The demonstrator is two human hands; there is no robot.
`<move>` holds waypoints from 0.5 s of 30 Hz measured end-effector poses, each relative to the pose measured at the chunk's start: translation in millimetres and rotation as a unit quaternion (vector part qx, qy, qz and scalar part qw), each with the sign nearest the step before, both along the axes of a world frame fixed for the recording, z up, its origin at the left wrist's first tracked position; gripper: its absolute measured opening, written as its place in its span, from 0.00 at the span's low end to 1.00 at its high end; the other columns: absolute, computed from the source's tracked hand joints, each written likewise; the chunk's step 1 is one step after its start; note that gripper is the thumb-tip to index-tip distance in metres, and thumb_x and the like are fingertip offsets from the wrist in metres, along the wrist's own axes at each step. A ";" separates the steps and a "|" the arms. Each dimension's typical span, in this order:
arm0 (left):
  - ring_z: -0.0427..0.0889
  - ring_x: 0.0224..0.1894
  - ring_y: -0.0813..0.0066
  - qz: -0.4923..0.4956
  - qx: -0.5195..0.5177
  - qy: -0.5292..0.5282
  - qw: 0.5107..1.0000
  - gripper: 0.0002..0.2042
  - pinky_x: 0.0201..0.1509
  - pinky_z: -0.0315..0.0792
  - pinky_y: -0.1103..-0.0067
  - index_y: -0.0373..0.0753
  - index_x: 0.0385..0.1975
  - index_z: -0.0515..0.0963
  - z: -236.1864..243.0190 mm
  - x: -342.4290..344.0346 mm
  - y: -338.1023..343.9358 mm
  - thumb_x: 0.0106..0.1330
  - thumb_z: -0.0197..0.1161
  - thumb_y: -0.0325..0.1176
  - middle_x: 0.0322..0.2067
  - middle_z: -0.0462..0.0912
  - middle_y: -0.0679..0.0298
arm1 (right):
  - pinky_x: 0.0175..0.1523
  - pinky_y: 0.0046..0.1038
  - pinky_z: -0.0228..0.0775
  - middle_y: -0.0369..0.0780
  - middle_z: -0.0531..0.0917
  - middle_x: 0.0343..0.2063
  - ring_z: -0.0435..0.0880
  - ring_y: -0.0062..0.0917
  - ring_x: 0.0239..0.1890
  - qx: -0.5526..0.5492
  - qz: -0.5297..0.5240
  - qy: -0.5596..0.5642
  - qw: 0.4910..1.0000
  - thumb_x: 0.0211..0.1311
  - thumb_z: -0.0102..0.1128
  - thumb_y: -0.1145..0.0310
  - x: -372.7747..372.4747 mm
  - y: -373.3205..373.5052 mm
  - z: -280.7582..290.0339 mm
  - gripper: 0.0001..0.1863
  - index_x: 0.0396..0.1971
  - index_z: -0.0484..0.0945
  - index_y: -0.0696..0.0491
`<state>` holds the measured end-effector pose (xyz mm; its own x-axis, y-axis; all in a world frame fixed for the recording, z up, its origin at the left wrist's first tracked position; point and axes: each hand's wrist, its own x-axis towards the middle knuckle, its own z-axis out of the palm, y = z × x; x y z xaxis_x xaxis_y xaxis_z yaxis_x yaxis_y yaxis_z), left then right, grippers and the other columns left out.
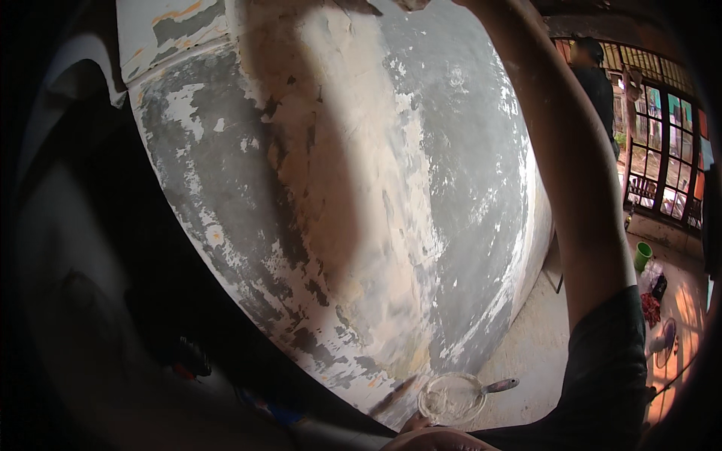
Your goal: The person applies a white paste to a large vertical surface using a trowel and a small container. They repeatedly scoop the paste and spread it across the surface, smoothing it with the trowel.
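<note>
A large curved panel [474, 150], grey with chipped white patches and a broad cream band of filler, takes up the middle. Low in front of me is a round tub [451, 398] of pale paste. My left hand [414, 423] is closed at the tub's near left rim, only partly showing. A putty knife [500, 385] rests in the tub, its handle sticking out over the right rim. My right arm [571, 173] reaches up across the panel's right side. My right hand [412, 4] is at the panel's far end, mostly cut off by the top edge, beside a dark flat shape I cannot make out.
Another person [598, 83] stands at the far right near a barred window [665, 143]. On the floor there are a green cup [643, 256], a red cloth [650, 309] and a fan-like round object [666, 342]. Deep shadow covers the left.
</note>
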<state>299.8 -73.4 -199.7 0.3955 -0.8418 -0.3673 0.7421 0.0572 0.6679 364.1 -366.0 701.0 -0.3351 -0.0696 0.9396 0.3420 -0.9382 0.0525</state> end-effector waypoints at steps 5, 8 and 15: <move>0.74 0.58 0.63 0.027 0.028 -0.040 0.998 0.29 0.61 0.71 0.69 0.39 0.74 0.61 10.9 2.3 -7.0 0.72 0.56 0.27 0.61 0.73 0.55 | 0.45 0.43 0.79 0.58 0.88 0.37 0.88 0.49 0.41 -0.166 -0.020 0.160 0.973 0.65 0.49 0.79 0.9 6.3 -42.5 0.20 0.54 0.84 0.59; 0.77 0.51 0.67 0.023 0.029 -0.084 0.996 0.28 0.54 0.73 0.71 0.39 0.73 0.63 9.6 6.1 -20.4 0.72 0.58 0.30 0.56 0.76 0.56 | 0.39 0.30 0.84 0.38 0.91 0.44 0.91 0.29 0.33 -0.233 -0.106 0.131 0.958 0.72 0.54 0.73 -4.0 28.9 -114.0 0.20 0.57 0.86 0.38; 0.83 0.35 0.75 0.013 0.030 -0.294 0.955 0.26 0.38 0.77 0.77 0.40 0.70 0.68 -50.5 6.4 -49.5 0.73 0.61 0.38 0.44 0.84 0.58 | 0.46 0.39 0.83 0.42 0.91 0.42 0.91 0.38 0.38 -0.302 0.023 0.204 0.931 0.65 0.51 0.76 -34.1 1.7 -177.1 0.27 0.60 0.85 0.38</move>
<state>306.3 -122.9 -250.2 0.5690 -0.8132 -0.1221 0.2374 0.0202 0.9712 330.0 -364.3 523.9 0.0490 0.5071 0.8605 0.4888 -0.7635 0.4221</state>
